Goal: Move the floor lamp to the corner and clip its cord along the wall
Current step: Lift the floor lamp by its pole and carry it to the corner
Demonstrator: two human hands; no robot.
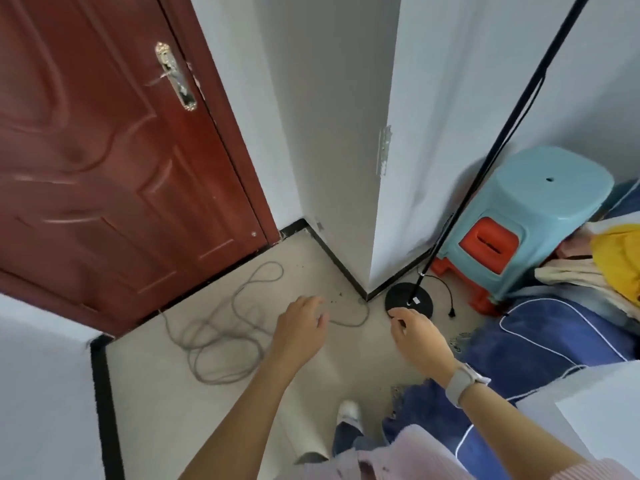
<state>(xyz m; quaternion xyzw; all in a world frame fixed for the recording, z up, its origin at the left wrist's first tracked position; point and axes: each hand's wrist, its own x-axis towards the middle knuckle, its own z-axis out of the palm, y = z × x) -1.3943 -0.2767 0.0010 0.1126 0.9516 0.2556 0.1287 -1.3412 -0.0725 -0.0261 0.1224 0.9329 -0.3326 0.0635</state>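
Observation:
The floor lamp's round black base stands on the floor beside the outer wall corner. Its thin black pole leans up to the top right, and a black cord runs alongside the pole and curls on the floor to a plug. My right hand, with a watch on its wrist, is at the base's front edge. Its fingers are curled, and I cannot tell whether they grip anything. My left hand hovers with fingers apart over one end of a grey cable lying in loose loops.
A red-brown door is on the left, with black skirting along the white walls. A light blue stool stacked on an orange one stands behind the lamp. Blue bedding and folded cloths are on the right. My shoe is below.

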